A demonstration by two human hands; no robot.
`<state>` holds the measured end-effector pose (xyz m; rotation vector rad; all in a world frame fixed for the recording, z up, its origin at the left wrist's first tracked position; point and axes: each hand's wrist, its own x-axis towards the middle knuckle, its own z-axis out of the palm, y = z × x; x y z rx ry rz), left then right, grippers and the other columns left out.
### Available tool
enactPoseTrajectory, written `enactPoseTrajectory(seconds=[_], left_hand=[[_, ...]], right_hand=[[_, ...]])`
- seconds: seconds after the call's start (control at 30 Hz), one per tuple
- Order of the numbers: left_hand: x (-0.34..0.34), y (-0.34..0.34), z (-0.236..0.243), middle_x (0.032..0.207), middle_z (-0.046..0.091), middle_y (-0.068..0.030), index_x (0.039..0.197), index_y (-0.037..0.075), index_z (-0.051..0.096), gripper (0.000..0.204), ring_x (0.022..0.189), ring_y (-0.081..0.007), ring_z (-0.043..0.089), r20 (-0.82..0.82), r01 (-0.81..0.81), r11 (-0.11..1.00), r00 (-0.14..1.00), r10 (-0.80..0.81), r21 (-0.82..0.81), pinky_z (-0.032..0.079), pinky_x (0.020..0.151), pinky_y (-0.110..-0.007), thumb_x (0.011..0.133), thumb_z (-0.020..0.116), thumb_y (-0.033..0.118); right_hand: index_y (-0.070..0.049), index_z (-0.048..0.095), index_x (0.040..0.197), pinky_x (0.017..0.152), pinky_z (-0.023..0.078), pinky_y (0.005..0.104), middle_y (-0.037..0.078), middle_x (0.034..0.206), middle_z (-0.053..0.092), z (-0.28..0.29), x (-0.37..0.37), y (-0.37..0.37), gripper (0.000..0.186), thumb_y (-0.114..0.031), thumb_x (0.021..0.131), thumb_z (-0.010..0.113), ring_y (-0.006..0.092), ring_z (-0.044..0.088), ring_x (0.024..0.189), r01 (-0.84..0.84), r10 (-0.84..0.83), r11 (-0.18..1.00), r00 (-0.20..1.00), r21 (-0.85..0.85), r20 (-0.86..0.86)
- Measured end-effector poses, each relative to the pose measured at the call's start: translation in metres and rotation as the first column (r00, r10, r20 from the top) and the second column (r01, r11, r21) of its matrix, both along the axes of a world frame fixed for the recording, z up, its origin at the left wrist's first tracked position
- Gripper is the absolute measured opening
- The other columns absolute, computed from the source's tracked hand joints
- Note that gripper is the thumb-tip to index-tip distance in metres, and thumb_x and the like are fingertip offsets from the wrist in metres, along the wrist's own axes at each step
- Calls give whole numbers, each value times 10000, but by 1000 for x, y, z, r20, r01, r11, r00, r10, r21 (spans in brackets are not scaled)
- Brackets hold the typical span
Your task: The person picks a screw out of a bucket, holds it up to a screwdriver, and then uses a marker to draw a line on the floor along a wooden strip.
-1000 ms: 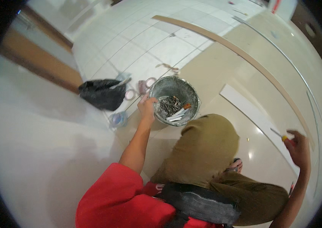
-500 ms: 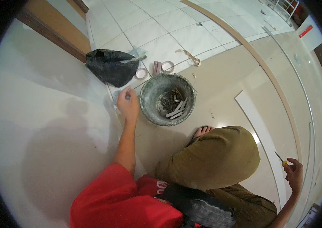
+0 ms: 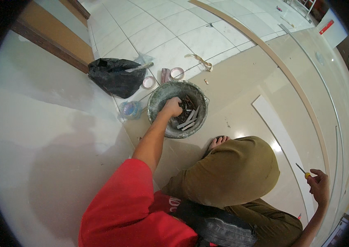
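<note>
A grey plaster-stained bucket [image 3: 199, 123] holds dark small hardware [image 3: 187, 103] and a few white offcuts [image 3: 189, 121]. My left hand [image 3: 170, 108] is down inside it, fingers curled into the heap; whatever they grip is hidden. Out at the right, my right hand [image 3: 318, 185] grips a screwdriver with a yellow handle [image 3: 307, 175], its shaft pointing up and left. My bent knee [image 3: 240, 168] lies between the bucket and that hand, with sandalled toes [image 3: 217, 141] below the bucket.
A black bag [image 3: 117, 78], tape rolls [image 3: 148, 82], a clear plastic item [image 3: 130, 109] and a curled strip [image 3: 201, 61] surround the bucket. Long beige [image 3: 279, 66], white [image 3: 271, 123] and metal [image 3: 312, 59] strips lie rightward. A wall [image 3: 26, 123] and wooden frame [image 3: 59, 33] stand left.
My left hand left the bucket's rim, passed beside it on the left, then moved down inside. My right hand with the screwdriver moved slightly lower in view between the first frame and now.
</note>
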<state>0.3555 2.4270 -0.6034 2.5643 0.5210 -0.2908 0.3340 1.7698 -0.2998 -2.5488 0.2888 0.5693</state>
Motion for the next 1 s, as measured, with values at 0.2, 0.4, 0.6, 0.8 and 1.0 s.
enactPoseTrajectory(seconds=[0.2, 0.4, 0.6, 0.8, 1.0], left_hand=[[-16, 1, 20, 967, 713, -176, 1249, -78, 633, 421, 855, -221, 673, -171, -381, 625, 913, 371, -682, 545, 744, -316, 837, 639, 10], [-32, 13, 29, 942, 693, -123, 1316, -99, 562, 440, 783, -162, 635, -207, -403, 401, 869, 449, -823, 522, 683, -278, 883, 617, -43], [-40, 4, 28, 1154, 692, -197, 1426, -46, 472, 528, 971, -223, 688, -144, -277, 397, 932, 332, -875, 543, 818, -282, 909, 578, -59], [-45, -22, 78, 1318, 632, -267, 1495, -32, 372, 564, 1159, -254, 668, 250, 4, 596, 909, 332, -803, 542, 900, -298, 969, 575, -5], [-54, -68, 189, 1264, 659, -271, 1496, -25, 353, 627, 1082, -246, 709, 397, 129, 540, 818, 417, -832, 590, 868, -299, 976, 676, 109]], right_hand=[[53, 653, 1198, 423, 426, 267, 60, 678, 609, 0, -3, -4, 347, -107, 895, 712, 96, 530, 495, -13, 13, 1000, 1000, -10, 2], [46, 646, 1198, 426, 427, 266, 65, 701, 621, -1, 0, -3, 336, -105, 903, 698, 96, 537, 510, -63, 63, 998, 998, 26, 20], [44, 646, 1202, 431, 426, 270, 67, 699, 619, 2, -3, 2, 338, -103, 903, 696, 97, 531, 505, -28, 28, 999, 1000, 24, 7], [45, 652, 1199, 429, 429, 275, 68, 686, 617, -6, -3, -4, 342, -110, 899, 707, 102, 537, 499, -51, 50, 999, 998, 11, 48], [52, 672, 1174, 419, 435, 276, 70, 681, 621, -1, -7, 7, 347, -133, 886, 730, 105, 548, 496, 1, 0, 1000, 1000, -30, 21]])
